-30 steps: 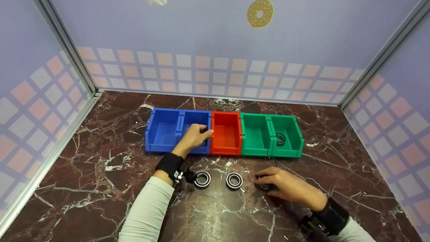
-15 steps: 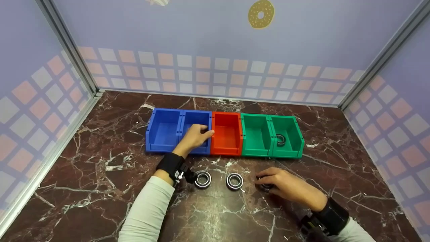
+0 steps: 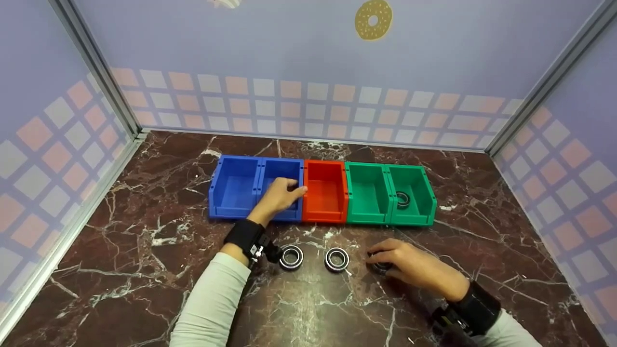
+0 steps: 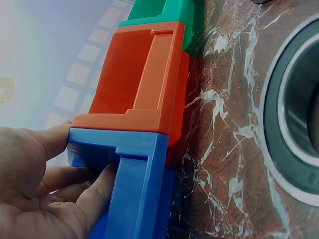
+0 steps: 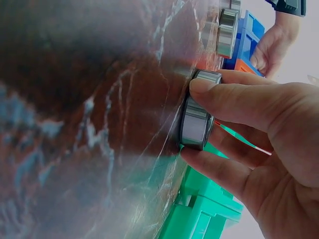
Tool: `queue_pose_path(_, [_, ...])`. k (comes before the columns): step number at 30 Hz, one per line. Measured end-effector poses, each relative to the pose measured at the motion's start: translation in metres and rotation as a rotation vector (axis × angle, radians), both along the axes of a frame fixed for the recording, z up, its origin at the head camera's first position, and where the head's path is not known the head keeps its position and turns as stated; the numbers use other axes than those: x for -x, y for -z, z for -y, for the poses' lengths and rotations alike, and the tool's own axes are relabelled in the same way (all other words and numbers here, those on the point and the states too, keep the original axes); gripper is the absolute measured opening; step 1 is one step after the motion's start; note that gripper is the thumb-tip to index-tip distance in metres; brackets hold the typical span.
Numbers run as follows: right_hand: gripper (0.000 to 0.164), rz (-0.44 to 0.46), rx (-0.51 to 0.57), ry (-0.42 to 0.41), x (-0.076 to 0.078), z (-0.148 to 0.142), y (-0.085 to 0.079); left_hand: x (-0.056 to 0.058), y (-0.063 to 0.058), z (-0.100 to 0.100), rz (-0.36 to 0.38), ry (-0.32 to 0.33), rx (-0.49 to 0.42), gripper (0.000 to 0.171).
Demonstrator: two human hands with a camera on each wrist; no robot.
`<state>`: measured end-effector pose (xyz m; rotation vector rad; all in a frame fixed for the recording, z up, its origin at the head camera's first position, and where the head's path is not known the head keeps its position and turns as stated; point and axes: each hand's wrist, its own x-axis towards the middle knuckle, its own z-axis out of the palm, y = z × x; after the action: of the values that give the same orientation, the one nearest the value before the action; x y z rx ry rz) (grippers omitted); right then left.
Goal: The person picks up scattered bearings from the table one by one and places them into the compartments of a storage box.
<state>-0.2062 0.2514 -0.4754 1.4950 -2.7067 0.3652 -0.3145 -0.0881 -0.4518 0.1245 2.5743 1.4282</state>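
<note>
My right hand (image 3: pixel 409 267) pinches a ball bearing (image 5: pixel 197 117) by its rim, thumb on one side and fingers on the other, low at the marbled table. My left hand (image 3: pixel 279 195) reaches into the right-hand blue bin (image 4: pixel 134 194). Its thumb lies at the top edge where this bin meets the red bin (image 3: pixel 324 193), and its curled fingers are inside against the blue plastic, partly hidden. Two more ball bearings lie flat on the table, one near the left wrist (image 3: pixel 291 258) and one in the middle (image 3: pixel 337 260).
The bins stand side by side in a row: another blue bin (image 3: pixel 234 188) at the left end, two green ones on the right. A bearing (image 3: pixel 402 199) rests inside the rightmost green bin (image 3: pixel 419 219). Patterned panels (image 3: pixel 308 48) enclose the table at the back and sides.
</note>
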Motion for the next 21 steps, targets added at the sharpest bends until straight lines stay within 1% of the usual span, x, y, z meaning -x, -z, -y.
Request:
queue_pose_path(6, [0.049,0.001,0.005,-0.001,0.0008,0.0002,0.0013,0.0,-0.0001,0.0006,-0.013,0.007,0.018,0.058])
queue_pose_path(11, [0.048,-0.001,0.015,-0.011,0.0014,0.0004,0.0019,-0.0007,-0.0013,0.001,-0.001,0.007,0.022,0.058])
queue_pose_path(18, [0.048,-0.005,0.002,0.004,0.0004,0.0001,-0.0011,0.0,0.0004,0.0004,-0.024,0.014,-0.005,0.057])
queue_pose_path(21, [0.045,0.0,0.001,0.009,0.0001,0.0003,-0.0032,0.0,0.0002,-0.0001,-0.01,0.006,-0.007,0.058])
